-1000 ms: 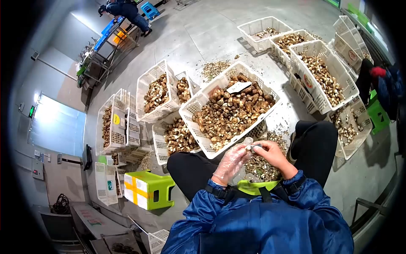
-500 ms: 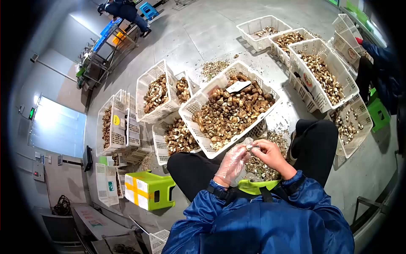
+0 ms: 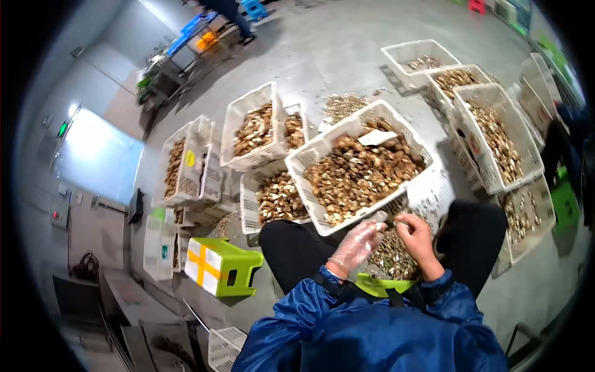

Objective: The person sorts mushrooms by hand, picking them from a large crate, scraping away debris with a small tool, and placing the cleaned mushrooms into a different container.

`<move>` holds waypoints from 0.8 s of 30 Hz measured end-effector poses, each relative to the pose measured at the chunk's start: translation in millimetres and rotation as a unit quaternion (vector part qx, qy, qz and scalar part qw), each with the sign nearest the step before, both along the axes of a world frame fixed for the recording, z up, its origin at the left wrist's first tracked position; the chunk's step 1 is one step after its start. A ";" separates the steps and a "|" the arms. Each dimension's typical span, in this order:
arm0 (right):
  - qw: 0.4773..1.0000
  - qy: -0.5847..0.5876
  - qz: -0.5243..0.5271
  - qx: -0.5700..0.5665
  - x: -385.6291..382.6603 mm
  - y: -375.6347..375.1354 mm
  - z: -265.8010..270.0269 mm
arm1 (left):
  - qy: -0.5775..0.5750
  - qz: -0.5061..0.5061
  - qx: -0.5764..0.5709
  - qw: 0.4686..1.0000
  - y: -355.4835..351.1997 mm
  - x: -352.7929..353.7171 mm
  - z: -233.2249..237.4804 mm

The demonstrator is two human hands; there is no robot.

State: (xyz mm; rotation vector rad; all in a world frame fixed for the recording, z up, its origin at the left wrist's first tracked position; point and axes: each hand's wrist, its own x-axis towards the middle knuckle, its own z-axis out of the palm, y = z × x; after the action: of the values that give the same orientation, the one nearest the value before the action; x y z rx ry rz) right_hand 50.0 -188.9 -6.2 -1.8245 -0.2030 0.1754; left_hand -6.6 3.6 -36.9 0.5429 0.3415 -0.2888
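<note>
My left hand (image 3: 357, 245), in a clear plastic glove, is closed with its fingertips pinched on a small pale piece, too small to name. Beside it on the right, my bare right hand (image 3: 416, 240) has thumb and fingers curled together; whatever they hold is hidden. The two hands are slightly apart, just below the near edge of a large white crate (image 3: 322, 224) heaped with brown mushrooms (image 3: 362, 177). A white card (image 3: 377, 137) lies on the heap. Brown and green scraps (image 3: 396, 255) cover the floor between my legs.
More mushroom-filled crates stand at left (image 3: 248, 162) and right (image 3: 496, 180). A green stool (image 3: 238, 271) with a white, yellow-taped box side is at lower left. One person (image 3: 230, 12) stands by a far table; another person (image 3: 573, 133) is at the right edge.
My hands were together and have moved apart, the right one to the right. The whole view has shifted, with crates appearing further right.
</note>
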 end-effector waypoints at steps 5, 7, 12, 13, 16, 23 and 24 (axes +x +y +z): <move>0.999 0.015 0.013 0.032 0.2 0.0 -7.2 | 0.040 0.043 -0.057 0.997 6.2 -1.7 -27.0; 0.998 0.051 0.008 0.045 0.5 -1.1 -14.0 | 0.108 0.096 -0.041 0.989 7.1 -0.5 -24.9; 0.995 0.077 0.007 0.065 1.4 1.2 -22.6 | 0.135 0.090 -0.045 0.986 15.6 -0.1 -27.5; 0.995 0.079 0.008 0.063 2.1 1.6 -26.0 | 0.100 0.061 -0.072 0.990 21.4 -0.2 -28.4; 0.996 0.063 0.009 0.059 4.7 3.3 -36.5 | 0.136 0.088 -0.075 0.984 25.0 4.1 -24.6; 0.998 0.053 0.018 0.029 5.8 4.1 -26.5 | 0.097 0.066 0.064 0.991 103.0 40.5 19.7; 0.998 0.054 0.016 0.029 6.1 4.2 -24.2 | 0.105 0.077 0.075 0.989 122.4 53.2 38.9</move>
State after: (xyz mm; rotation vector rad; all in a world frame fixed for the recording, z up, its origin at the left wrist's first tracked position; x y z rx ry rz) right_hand 56.2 -184.7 -30.5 -1.7498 -0.1604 0.2873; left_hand 46.6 126.1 2.0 0.6323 0.6103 -0.1709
